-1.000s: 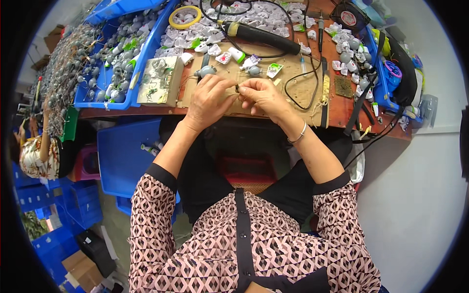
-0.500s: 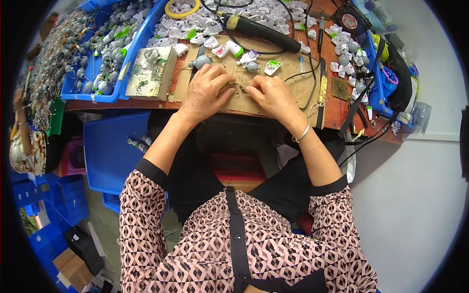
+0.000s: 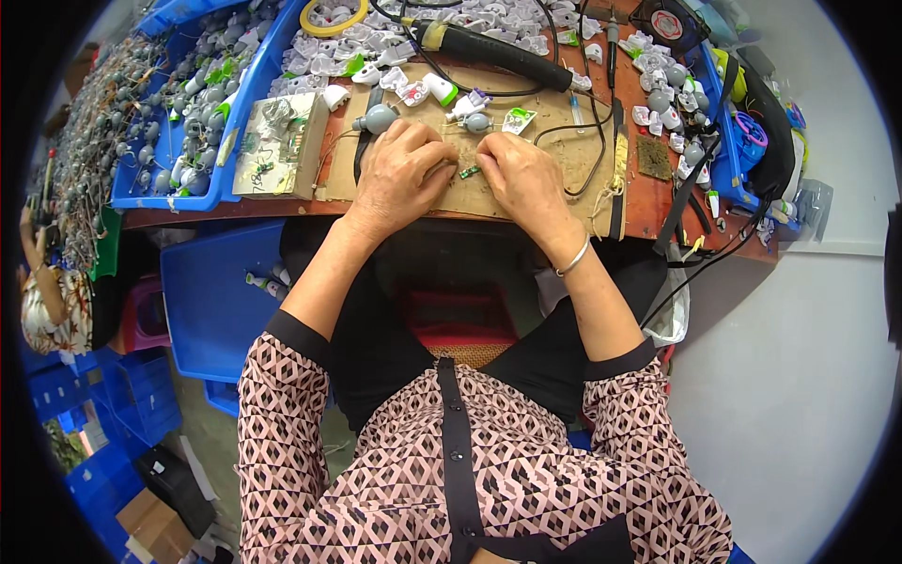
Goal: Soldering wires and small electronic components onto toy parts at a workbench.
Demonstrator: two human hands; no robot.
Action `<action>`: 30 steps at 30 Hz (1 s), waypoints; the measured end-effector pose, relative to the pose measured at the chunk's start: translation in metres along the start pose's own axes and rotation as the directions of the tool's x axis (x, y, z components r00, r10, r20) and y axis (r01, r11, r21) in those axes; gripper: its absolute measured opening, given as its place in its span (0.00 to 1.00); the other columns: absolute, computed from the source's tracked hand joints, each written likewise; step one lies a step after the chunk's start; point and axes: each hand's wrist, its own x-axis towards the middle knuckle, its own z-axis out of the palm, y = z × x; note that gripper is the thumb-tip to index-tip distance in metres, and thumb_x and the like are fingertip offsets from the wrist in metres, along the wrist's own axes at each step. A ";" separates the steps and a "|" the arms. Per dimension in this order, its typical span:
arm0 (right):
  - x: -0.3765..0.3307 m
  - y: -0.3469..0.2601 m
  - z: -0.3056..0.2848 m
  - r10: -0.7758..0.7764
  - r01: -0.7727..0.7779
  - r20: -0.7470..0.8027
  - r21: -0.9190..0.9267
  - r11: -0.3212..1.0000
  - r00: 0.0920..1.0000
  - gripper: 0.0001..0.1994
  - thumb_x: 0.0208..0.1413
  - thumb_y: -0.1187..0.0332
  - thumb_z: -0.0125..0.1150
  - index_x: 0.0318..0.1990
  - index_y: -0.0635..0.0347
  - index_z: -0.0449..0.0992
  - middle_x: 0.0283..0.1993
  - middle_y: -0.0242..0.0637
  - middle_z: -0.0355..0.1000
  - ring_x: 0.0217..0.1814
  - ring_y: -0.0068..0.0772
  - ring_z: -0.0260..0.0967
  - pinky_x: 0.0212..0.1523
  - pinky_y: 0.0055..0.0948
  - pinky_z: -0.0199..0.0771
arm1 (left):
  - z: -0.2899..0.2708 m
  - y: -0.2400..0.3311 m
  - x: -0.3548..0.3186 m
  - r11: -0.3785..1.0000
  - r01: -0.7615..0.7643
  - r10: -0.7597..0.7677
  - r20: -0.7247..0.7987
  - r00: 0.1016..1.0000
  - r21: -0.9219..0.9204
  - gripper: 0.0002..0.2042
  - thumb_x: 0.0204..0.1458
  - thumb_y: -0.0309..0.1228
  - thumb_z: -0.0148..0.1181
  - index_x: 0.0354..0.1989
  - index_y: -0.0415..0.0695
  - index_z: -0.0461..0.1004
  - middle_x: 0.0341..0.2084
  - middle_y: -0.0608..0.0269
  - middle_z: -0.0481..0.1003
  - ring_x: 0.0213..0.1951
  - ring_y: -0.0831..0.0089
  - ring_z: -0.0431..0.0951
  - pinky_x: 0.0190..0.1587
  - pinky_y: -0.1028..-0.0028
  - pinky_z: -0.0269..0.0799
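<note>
Both my hands rest over the cardboard mat [image 3: 456,199] at the table's near edge. My left hand [image 3: 402,174] is closed, its fingers curled down; whatever they hold is hidden. My right hand [image 3: 524,180] is pinched shut, with its fingertips hidden beneath it. In the gap between the hands is a small green circuit board [image 3: 468,172]; I cannot tell whether it lies loose or is held. Just beyond my left hand sits a grey bulb-shaped part [image 3: 378,118]. Past my right fingers are another grey bulb [image 3: 477,123] and a green-and-white shell piece [image 3: 518,120].
Many white plastic shells [image 3: 413,38] cover the far table. A black tool handle [image 3: 493,54] with its cable lies across them. On the left are a pale block-like box [image 3: 274,150] and a blue bin [image 3: 224,184] of grey parts. Another blue bin [image 3: 731,169] stands right, near a fan [image 3: 669,25].
My right hand has shifted slightly up and its fingertips have drawn away from the middle. The green circuit board now shows clearly between my hands. My left hand stays nearly in place.
</note>
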 end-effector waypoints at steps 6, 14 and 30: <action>-0.023 -0.011 -0.006 0.016 -0.001 -0.114 0.126 0.992 0.993 0.05 0.58 0.77 0.56 0.40 0.63 0.75 0.36 0.44 0.72 0.39 0.49 0.73 0.40 0.41 0.73 | -0.004 0.001 0.000 1.000 -0.016 0.016 0.013 1.000 -0.006 0.06 0.45 0.28 0.67 0.32 0.48 0.80 0.33 0.66 0.74 0.40 0.62 0.73 0.42 0.63 0.70; -0.035 -0.017 0.000 0.005 0.011 -0.177 0.086 0.996 0.984 0.08 0.53 0.80 0.57 0.41 0.63 0.76 0.37 0.40 0.69 0.42 0.44 0.70 0.43 0.38 0.72 | -0.007 0.005 -0.003 0.999 -0.032 0.033 0.018 0.999 -0.030 0.05 0.44 0.27 0.67 0.31 0.48 0.80 0.31 0.67 0.74 0.39 0.63 0.73 0.41 0.64 0.69; -0.039 -0.018 0.007 -0.025 0.033 -0.197 0.040 0.999 0.980 0.11 0.50 0.80 0.59 0.41 0.60 0.78 0.38 0.38 0.68 0.42 0.43 0.68 0.43 0.38 0.70 | -0.002 0.004 0.000 0.999 0.039 -0.040 0.060 0.997 0.013 0.07 0.44 0.30 0.70 0.29 0.47 0.77 0.31 0.65 0.73 0.40 0.61 0.72 0.43 0.63 0.69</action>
